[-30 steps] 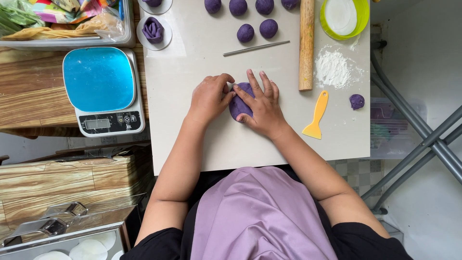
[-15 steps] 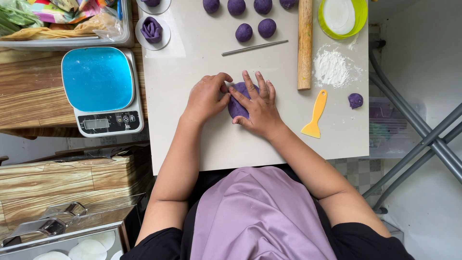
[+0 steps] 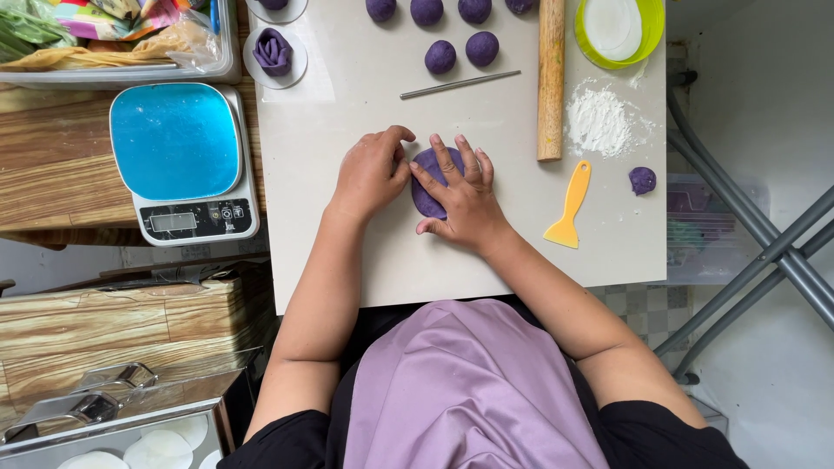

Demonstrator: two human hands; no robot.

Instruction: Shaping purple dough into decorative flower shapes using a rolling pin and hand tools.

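A light work board point(image 3: 365, 260) is seen from above, filling the middle of the frame, with a person in a purple apron at the lower edge. At the centre of the board, a flattened oval of purple dough point(image 3: 427, 182) lies between two bare hands. The left hand point(image 3: 369, 172) is curled against the dough's left edge, fingers bent, nothing enclosed in it. The right hand point(image 3: 465, 198) is laid flat on top with fingers spread wide, pressing rather than gripping.

Along the upper edge of the frame, several purple dough balls point(image 3: 460, 50) are set in rows, with a thin metal rod point(image 3: 460, 84) just below them. A wooden rolling pin point(image 3: 550, 78) lies upright to the right, beside a small heap of white flour point(image 3: 599, 120) and a yellow-green bowl point(image 3: 618, 30). A yellow scraper point(image 3: 569, 207) and a small dough scrap point(image 3: 642, 180) are placed at the right. A blue-topped kitchen scale point(image 3: 178, 161) sits at the left (off the board, on a wooden surface).

No flour is visible under the oval, so sticking to the board seems a risk, and uneven palm pressure could thin one side until it tears.
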